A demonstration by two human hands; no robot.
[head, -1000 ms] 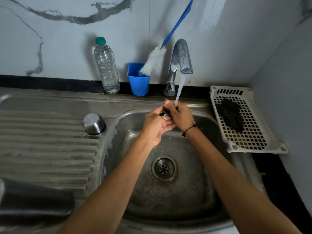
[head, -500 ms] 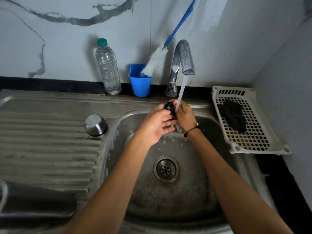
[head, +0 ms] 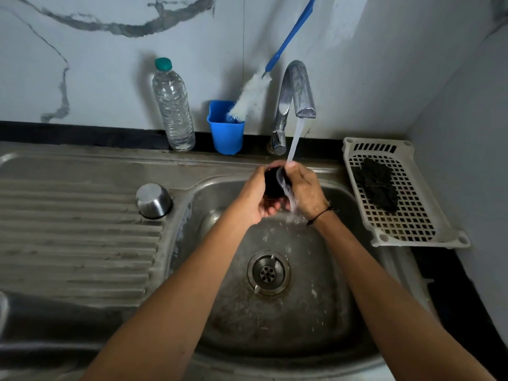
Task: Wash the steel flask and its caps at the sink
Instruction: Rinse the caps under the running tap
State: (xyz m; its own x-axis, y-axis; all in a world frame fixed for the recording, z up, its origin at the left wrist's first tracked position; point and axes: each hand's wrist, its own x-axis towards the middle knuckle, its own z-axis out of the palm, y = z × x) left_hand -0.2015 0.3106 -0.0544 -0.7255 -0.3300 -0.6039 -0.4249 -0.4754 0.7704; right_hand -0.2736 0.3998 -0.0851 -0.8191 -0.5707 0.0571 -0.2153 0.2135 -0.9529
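One steel cap [head: 154, 200] already sits upside down on the sink's [head: 324, 320] draining board, apparently washed; the flask itself you cannot see here, so it probably remains. You are holding the black cap [head: 272, 185] under the tap's [head: 298, 86] stream, above the basin. Your left hand [head: 254, 199] grips it with curled fingers, and your right hand [head: 305, 189] pinches and rubs its wet face.

Black cap [head: 272, 185]; blue cup [head: 226, 133] — white basket [head: 390, 237]; green-capped bottle [head: 173, 105].
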